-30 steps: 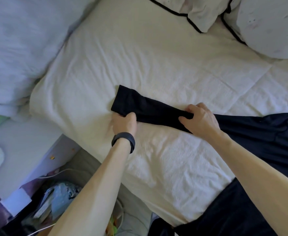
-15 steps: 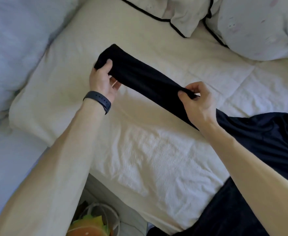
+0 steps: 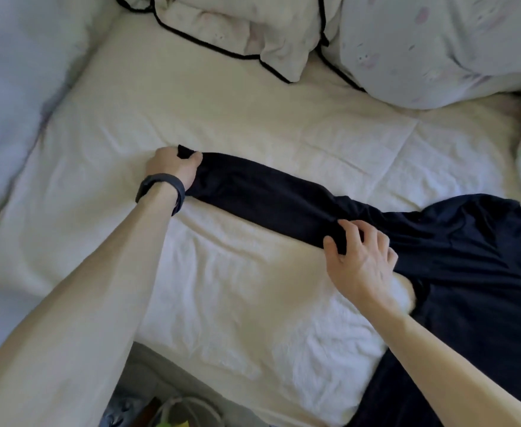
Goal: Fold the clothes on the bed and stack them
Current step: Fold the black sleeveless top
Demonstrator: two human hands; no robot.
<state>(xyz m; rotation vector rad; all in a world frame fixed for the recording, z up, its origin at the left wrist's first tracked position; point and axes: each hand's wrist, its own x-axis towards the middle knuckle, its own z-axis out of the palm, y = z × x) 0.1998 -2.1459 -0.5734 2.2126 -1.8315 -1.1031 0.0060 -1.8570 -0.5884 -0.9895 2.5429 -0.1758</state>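
Head view: my left hand [image 3: 173, 164] clamps the end of the black garment [image 3: 268, 195], a sleeve I think, toward the left edge of the bed [image 3: 253, 118]; my right hand [image 3: 361, 263] pinches it midway. I'd draw it taut and flat before folding inward.

This was a bedroom in a home. A wide bed covered in crumpled cream-white quilted fabric [image 3: 253, 112] filled most of the view. At its far side lay a white fabric pillow edged with black piping [image 3: 222, 23], and to the right of that a plump pale pillow with a faint printed pattern [image 3: 422, 50]. A bunched pale blue-white duvet [image 3: 15, 87] was heaped on the left. A black soft-fabric garment [image 3: 284, 198] lay across the bed towards the right.
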